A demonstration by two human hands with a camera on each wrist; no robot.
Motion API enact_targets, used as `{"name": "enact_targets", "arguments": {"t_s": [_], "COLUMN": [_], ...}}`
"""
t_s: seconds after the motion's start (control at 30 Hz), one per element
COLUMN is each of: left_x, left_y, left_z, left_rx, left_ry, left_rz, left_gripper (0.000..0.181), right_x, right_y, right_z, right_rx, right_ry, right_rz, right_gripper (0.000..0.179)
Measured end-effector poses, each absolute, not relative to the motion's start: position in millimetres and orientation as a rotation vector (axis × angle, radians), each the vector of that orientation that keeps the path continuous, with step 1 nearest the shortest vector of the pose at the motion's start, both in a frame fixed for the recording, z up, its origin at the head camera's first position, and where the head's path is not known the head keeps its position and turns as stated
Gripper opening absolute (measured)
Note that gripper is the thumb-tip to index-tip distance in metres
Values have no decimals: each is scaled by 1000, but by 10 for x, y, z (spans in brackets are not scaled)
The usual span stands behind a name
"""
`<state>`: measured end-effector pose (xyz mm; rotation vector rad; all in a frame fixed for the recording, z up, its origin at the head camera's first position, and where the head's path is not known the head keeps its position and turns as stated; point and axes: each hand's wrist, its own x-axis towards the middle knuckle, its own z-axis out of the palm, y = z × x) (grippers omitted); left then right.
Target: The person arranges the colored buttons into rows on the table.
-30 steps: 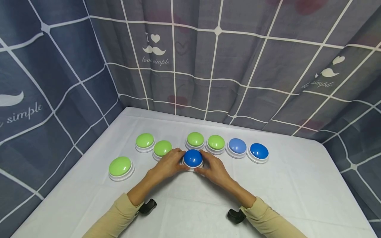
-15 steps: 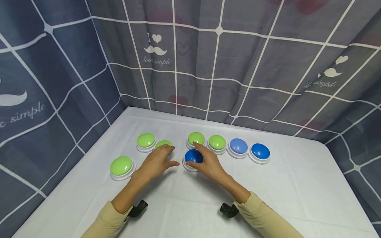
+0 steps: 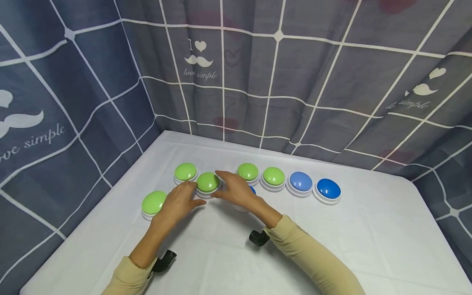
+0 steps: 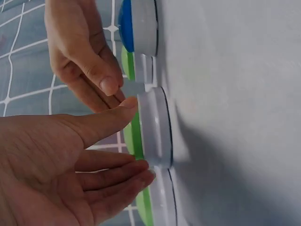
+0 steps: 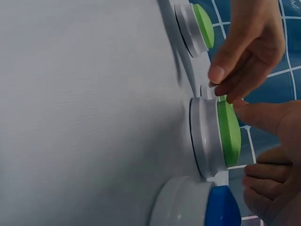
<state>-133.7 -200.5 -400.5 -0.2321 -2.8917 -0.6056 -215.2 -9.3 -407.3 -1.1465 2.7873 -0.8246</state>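
A green dome push button [image 3: 208,182] on a round white base sits on the table between the two hands. On its left side is my left hand [image 3: 178,203], fingers extended and thumb apart. Over its right side reaches my right hand [image 3: 237,190], with thumb and fingers spread. In the left wrist view, the left thumb and fingertips lie right by the edge of the green button [image 4: 154,127]. The right wrist view shows the right thumb close to the dome of this button [image 5: 229,134]. A dark blue button [image 3: 253,189] is mostly hidden behind the right hand.
Two more green buttons [image 3: 153,202] stand at the left, one partly behind the left hand. To the right, a row holds two green buttons [image 3: 274,176], a light blue button [image 3: 300,181] and a dark blue button [image 3: 328,189]. A gridded curtain [image 3: 243,73] surrounds the white table [image 3: 368,229].
Both hands have let go of the middle dark blue button and moved left, the left hand first. They are now on either side of a green button. The view has shifted slightly.
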Motion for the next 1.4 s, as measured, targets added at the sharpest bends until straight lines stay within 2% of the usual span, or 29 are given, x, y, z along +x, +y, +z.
{"name": "enact_targets", "arguments": {"t_s": [0.2, 0.3, 0.57, 0.97, 1.27, 1.4], "left_x": [-1377, -1396, -1489, -1557, -1518, -1524], "left_y": [-2086, -2103, -2082, -2079, -1897, -1756], "left_z": [-4087, -4110, -4111, -4175, -3973, -3809], "left_rx": [-216, -216, -199, -182, -290, -352], "left_ry": [-2916, -2923, -2941, -2843, -2689, -2666], "left_rz": [-645, -667, -688, -772, -757, -765], "left_gripper": [45, 48, 34, 31, 55, 61], "right_x": [-2270, -2322, -2403, -2306, -2110, -2023], "right_y": [-230, -260, -285, -259, 138, 372], "right_z": [-4046, -4056, -4108, -4145, -4028, -3947], "right_rx": [-1120, -1098, -1049, -1074, -1067, -1070], "right_ry": [2770, 2727, 2675, 2734, 2772, 2809], "right_rz": [-682, -636, -653, -776, -1065, -1167], "right_gripper": [78, 74, 70, 65, 75, 77]}}
